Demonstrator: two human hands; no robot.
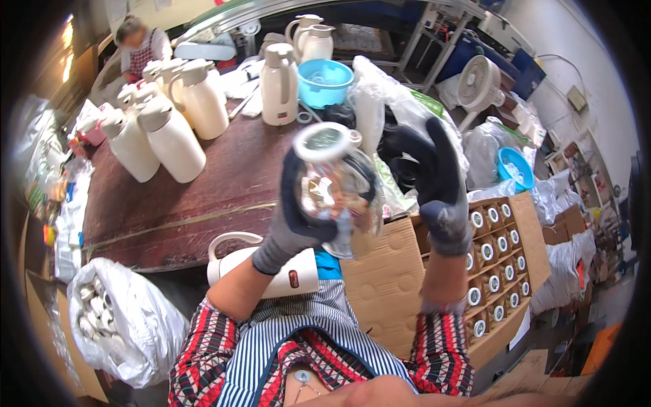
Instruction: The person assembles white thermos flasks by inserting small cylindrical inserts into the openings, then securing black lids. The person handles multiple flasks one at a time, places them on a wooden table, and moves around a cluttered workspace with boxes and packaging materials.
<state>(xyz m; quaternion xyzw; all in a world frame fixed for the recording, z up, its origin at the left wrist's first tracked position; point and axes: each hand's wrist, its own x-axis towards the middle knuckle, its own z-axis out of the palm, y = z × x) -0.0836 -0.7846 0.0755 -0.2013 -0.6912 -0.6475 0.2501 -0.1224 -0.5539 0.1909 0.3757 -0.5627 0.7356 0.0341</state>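
Note:
My left hand [296,214], in a dark glove with a grey cuff, is wrapped round a shiny silvered glass flask liner [342,193]. The liner is held up over the table's near edge, and a white ring with a glassy centre tops it. My right hand [441,180], gloved alike, is raised to the right of the liner, apart from it, its fingers and thumb spread. A cream vacuum jug [288,277] lies on its side across my lap, handle to the left, below my left forearm.
Several cream jugs [173,142] stand on the dark red table [237,169], near a blue basin [325,85]. An open carton [383,271] at right holds several white-topped pieces in dividers. A white plastic sack [129,325] stands at lower left. Another person [144,51] sits far left.

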